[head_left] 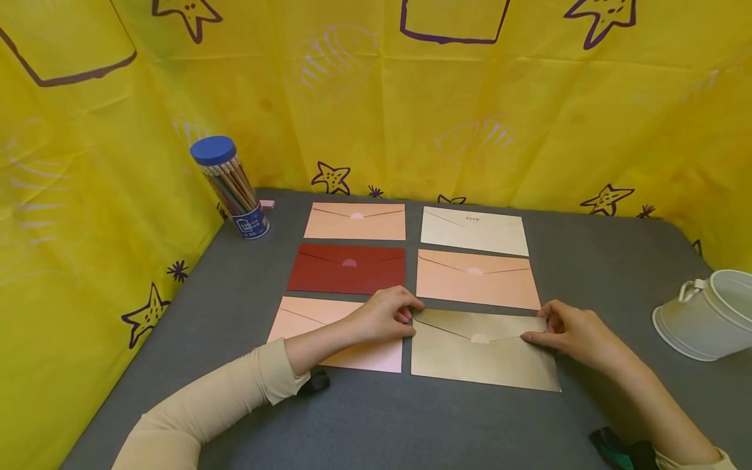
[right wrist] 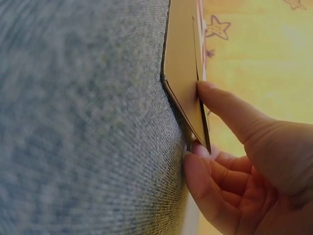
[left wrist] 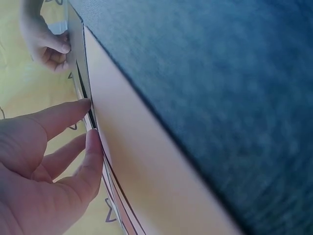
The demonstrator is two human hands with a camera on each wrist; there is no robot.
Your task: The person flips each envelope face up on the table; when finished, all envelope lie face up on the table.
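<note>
A gold envelope (head_left: 470,359), flap side up with a round pale seal, lies at the front right of two columns of envelopes. My left hand (head_left: 384,315) holds its upper left corner with thumb and bent fingers, the wrist crossing over a pink envelope (head_left: 364,359). At the opposite end, my right hand (head_left: 578,336) pinches the upper right corner, thumb on top. The right wrist view shows that corner of the gold envelope (right wrist: 183,58) slightly raised above the cloth, with the fingers (right wrist: 198,171) curled below it.
Behind lie a red envelope (head_left: 346,277), two peach envelopes (head_left: 329,225) (head_left: 470,287) and a cream envelope (head_left: 470,235). A blue-lidded tub of pencils (head_left: 232,189) stands at the back left, near a small pink block (head_left: 267,203). A white metal bucket (head_left: 699,320) is at the right.
</note>
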